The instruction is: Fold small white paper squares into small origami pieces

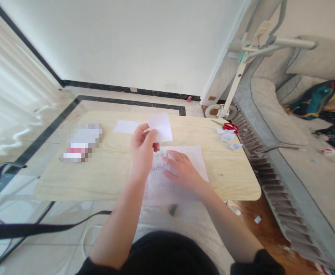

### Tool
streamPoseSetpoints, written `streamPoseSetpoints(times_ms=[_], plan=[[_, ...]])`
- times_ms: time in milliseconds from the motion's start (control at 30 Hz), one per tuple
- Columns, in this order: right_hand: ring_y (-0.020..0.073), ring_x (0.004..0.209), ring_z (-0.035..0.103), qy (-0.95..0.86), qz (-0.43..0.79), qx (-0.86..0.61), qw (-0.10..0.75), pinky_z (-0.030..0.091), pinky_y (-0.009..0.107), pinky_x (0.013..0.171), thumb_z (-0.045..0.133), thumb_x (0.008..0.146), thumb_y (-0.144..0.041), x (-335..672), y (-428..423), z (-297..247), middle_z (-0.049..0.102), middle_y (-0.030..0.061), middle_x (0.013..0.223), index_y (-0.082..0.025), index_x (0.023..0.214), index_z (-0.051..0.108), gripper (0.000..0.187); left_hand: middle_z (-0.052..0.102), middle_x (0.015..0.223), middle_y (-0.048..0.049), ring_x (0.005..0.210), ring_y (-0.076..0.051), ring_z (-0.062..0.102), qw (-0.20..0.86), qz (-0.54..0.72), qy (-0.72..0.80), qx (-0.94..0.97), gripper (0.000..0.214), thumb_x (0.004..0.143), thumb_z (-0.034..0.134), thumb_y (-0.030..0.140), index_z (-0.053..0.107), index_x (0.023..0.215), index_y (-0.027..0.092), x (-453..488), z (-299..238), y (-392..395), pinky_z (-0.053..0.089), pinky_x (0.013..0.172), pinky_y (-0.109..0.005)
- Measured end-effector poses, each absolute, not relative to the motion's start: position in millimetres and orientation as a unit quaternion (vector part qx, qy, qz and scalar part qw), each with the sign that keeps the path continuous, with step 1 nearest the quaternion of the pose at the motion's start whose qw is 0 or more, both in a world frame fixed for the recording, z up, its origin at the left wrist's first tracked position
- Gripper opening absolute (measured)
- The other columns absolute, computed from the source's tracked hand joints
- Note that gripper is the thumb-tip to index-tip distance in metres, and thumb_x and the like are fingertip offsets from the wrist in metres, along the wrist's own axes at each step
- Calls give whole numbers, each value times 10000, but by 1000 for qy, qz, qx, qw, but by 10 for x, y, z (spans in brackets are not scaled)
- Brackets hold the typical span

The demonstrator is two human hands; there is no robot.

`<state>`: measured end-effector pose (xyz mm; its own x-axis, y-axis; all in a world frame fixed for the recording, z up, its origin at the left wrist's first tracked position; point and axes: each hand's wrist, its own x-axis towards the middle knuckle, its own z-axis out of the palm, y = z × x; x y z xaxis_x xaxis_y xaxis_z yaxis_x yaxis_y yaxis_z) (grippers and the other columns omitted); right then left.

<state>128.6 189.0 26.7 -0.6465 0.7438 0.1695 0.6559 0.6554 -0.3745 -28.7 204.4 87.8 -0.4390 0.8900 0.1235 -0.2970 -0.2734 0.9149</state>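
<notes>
My left hand (144, 142) pinches a small square of white paper (162, 128) between thumb and fingers, raised above the table. Under my right hand (181, 168) lies a large printed sheet (196, 158) covered with dense markings; the fingers are spread over it. Behind my left hand a second piece of white paper (125, 126) rests flat on the table. Over at the right are several small folded white papers (227, 136), next to a pair of scissors with red handles (232, 128).
The light wooden table (81, 181) has rounded corners. On its left is a blurred-out pixelated item (83, 141). A grey sofa (266, 103) with a dark teal bag (313, 99) stands to the right. A white metal frame (237, 82) rises behind the table's right corner.
</notes>
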Motion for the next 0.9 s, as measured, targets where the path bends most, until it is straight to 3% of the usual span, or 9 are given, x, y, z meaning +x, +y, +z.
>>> streamPoseSetpoints(times_ms=[167, 300, 467, 567, 700, 800, 900], plan=[[275, 1297, 423, -884, 152, -412, 157, 338, 472, 1075, 536, 889, -384, 1465, 1973, 294, 470, 139, 1408, -201, 1287, 556, 439, 496, 539, 74, 377, -44, 393, 411, 757, 435, 262, 95, 724, 611, 180, 574, 806, 209, -238, 836, 2349, 265, 354, -179], [295, 1292, 410, -883, 138, -430, 128, 326, 486, 1076, 570, 859, -349, 1449, 1905, 189, 474, 147, 1390, -192, 1265, 578, 435, 525, 545, 59, 380, -45, 407, 476, 733, 399, 278, 95, 725, 624, 171, 592, 809, 202, -87, 799, 2532, 262, 358, -190], [304, 1285, 407, -873, 139, -438, 163, 327, 497, 1071, 580, 840, -311, 1395, 1822, 114, 494, 142, 1367, -199, 1231, 600, 407, 535, 570, 55, 380, -41, 414, 566, 711, 329, 257, 124, 716, 646, 180, 596, 827, 201, -44, 648, 2709, 261, 364, -187], [292, 1244, 454, -842, 161, -453, 244, 359, 486, 1047, 571, 835, -279, 1410, 1898, 155, 550, 129, 1295, -212, 1136, 647, 317, 530, 581, 57, 391, -37, 422, 609, 691, 308, 238, 155, 700, 659, 155, 594, 835, 189, -104, 541, 2794, 261, 365, -174], [232, 1073, 570, -722, 224, -485, 440, 421, 417, 978, 514, 821, -197, 1310, 2203, 273, 649, 96, 1081, -215, 976, 661, 215, 447, 504, 84, 371, -38, 398, 649, 686, 273, 183, 136, 725, 638, 117, 549, 792, 196, -195, 460, 2882, 252, 367, -167], [179, 840, 607, -545, 321, -504, 588, 482, 333, 787, 509, 808, -229, 1093, 2493, 330, 667, 45, 866, -206, 855, 636, 137, 385, 474, 92, 344, -36, 356, 688, 677, 227, 133, 146, 773, 618, 144, 492, 719, 193, -256, 400, 2925, 243, 355, -175], [102, 572, 520, -371, 451, -454, 673, 416, 232, 550, 552, 749, -220, 884, 2726, 346, 591, -26, 669, -206, 787, 599, 62, 369, 482, 88, 339, -31, 328, 712, 670, 187, 98, 194, 810, 600, 165, 463, 675, 185, -322, 294, 2949, 231, 338, -171]])
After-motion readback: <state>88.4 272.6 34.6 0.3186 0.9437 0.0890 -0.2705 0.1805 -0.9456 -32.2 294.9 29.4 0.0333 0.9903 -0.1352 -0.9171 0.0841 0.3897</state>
